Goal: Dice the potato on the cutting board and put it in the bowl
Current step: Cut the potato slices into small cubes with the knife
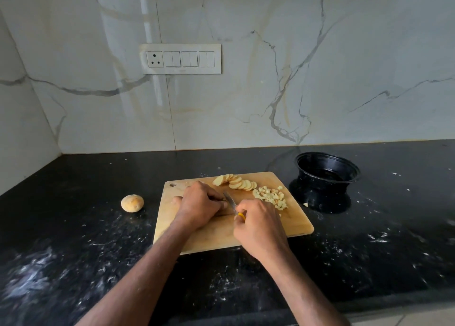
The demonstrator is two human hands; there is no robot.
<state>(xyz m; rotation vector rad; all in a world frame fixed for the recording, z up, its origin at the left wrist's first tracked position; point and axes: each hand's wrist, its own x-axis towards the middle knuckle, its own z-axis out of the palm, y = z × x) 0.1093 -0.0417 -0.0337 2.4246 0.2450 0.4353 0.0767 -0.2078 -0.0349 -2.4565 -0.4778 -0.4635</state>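
Observation:
A wooden cutting board (216,237) lies on the black counter. Along its far edge sits a row of round potato slices (236,181). To their right is a heap of diced potato (272,196). My left hand (199,206) rests curled on the board's middle, its fingers covering whatever is under them. My right hand (258,223) grips a knife (231,202) by its yellow handle, blade pointing away beside my left fingers. The black bowl (327,171) stands right of the board, with no potato visible inside.
A whole unpeeled potato (132,203) lies on the counter left of the board. One stray potato piece (305,204) sits by the bowl's base. White smears cover the counter. A marble wall with a switch panel (181,59) rises behind.

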